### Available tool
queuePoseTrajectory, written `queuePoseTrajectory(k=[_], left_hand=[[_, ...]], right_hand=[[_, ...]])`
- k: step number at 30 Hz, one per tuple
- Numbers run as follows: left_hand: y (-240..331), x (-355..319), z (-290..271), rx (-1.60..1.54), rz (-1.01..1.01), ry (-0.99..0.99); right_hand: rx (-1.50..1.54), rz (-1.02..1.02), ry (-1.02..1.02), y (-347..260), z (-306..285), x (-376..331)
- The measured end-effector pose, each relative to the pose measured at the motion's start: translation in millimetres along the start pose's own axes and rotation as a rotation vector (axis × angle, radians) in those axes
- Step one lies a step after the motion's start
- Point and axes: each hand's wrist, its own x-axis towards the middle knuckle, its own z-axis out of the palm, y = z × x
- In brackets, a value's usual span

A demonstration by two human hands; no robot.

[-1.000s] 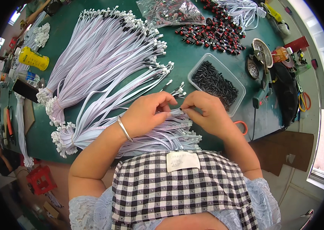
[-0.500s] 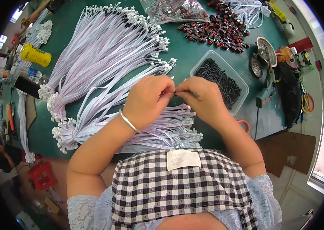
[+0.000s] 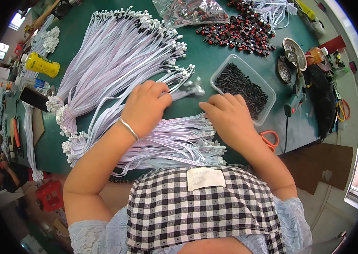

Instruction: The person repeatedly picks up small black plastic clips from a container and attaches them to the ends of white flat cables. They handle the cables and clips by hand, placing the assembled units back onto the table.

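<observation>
My left hand (image 3: 147,108) is closed with curled fingers over a white flat cable (image 3: 183,93), whose connector ends are smeared by motion. To the right, my right hand (image 3: 229,120) is bent, its fingertips drawn in beside the near bundle of white flat cables (image 3: 174,142); whatever lies between them is hidden. A larger fan of white flat cables (image 3: 111,59) with white connectors, some with black pieces near the ends, spreads out beyond my left hand. Just past my right hand stands a clear plastic box (image 3: 271,95) holding many short black tubes (image 3: 242,84).
Red-and-black small parts (image 3: 240,36) are heaped at the back beside a clear bag (image 3: 191,12). At right lie orange-handled scissors (image 3: 270,139), a green corded tool (image 3: 293,103) and metal dishes (image 3: 295,53). A yellow bottle (image 3: 41,64) and a dark phone (image 3: 34,99) are at left.
My hands, pinched together over the cables before, have moved apart. The left has shifted left and the right slightly nearer to me; the cable ends between them are now in motion.
</observation>
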Motion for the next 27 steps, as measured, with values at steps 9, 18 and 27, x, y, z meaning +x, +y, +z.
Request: queuePoseTrajectory(k=[9, 18, 27], left_hand=[[2.3, 2.2, -5.5, -0.06, -0.057, 0.037], [51.7, 12.8, -10.6, -0.766, -0.333, -0.128], [43.9, 6.4, 8.5, -1.354, -0.672, -0.283]], right_hand=[[0.154, -0.031, -0.135, 10.0, -2.9, 7.0], [0.475, 0.066, -0.142, 3.4, -17.8, 12.6], [-0.242, 0.215, -0.042, 69.3, -36.4, -1.6]])
